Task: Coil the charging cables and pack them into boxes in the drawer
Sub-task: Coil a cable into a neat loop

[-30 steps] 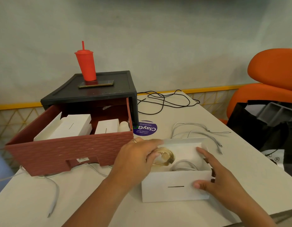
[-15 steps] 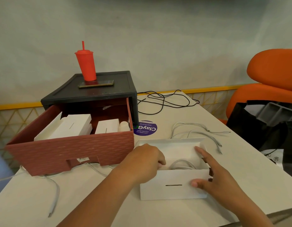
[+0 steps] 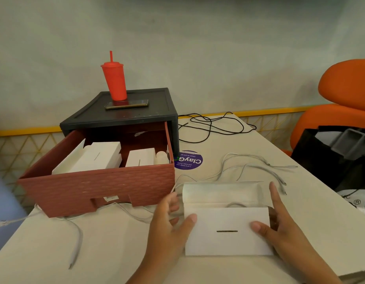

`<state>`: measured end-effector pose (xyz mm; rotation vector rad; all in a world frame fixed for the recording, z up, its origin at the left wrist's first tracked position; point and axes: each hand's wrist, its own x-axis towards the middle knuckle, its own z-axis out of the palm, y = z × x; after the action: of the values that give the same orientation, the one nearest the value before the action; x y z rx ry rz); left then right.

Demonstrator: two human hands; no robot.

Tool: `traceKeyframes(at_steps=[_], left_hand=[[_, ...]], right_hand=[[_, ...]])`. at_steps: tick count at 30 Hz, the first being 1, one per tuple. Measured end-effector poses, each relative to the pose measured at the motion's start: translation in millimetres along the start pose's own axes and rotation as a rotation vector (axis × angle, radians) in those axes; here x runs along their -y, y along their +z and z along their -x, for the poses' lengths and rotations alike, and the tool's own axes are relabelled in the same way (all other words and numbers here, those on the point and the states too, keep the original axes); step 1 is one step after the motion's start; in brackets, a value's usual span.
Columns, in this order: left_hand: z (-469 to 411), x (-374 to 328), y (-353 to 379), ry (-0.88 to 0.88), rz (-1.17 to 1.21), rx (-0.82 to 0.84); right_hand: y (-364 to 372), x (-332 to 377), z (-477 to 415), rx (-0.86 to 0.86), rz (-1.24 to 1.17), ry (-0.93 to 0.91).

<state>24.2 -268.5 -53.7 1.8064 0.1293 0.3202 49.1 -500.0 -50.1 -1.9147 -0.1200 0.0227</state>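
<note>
A white cardboard box (image 3: 226,232) stands on the table in front of me, its lid flap (image 3: 222,193) leaning forward over the opening. A coiled white cable (image 3: 237,205) just shows in the gap. My left hand (image 3: 169,220) lies at the box's left end, thumb touching the front face, fingers loosely spread. My right hand (image 3: 280,222) grips the right end, with the thumb on the front and the index finger straight up along the side. The red-brown drawer (image 3: 95,187) is pulled out at the left and holds white boxes (image 3: 99,156). Loose white cables (image 3: 255,167) lie behind the box.
The drawer belongs to a black cabinet (image 3: 120,117) carrying a red tumbler (image 3: 114,78) and a phone (image 3: 126,104). Another white cable (image 3: 77,236) trails from under the drawer. A black cable (image 3: 210,126) lies at the back. A black bag (image 3: 331,152) and an orange chair (image 3: 341,99) stand right.
My left hand has come out of the box and moved to its left end. The lid flap has folded forward over the opening, hiding most of the coiled cable.
</note>
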Motion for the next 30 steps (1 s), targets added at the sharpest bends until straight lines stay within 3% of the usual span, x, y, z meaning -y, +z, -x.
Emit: traceKeyframes(at_steps=[4,15,23,30], left_hand=[[0.6,6.0,12.1,-0.072,0.104,0.149],[-4.7,15.5,19.6,-0.093,0.153,0.078],[-3.8,17.0,23.5,-0.001,-0.115,0.205],[-3.9,20.3,22.7,0.042,-0.227,0.231]], right_hand=[[3.3,-2.2,5.4,-0.007,-0.091,-0.035],[9.8,-8.9,1.2,-0.127,-0.12,-0.027],[21.3,-10.1,-7.7,-0.241,0.107,-0.124],[17.5,2.0,-13.6,-0.195,0.187,0.038]])
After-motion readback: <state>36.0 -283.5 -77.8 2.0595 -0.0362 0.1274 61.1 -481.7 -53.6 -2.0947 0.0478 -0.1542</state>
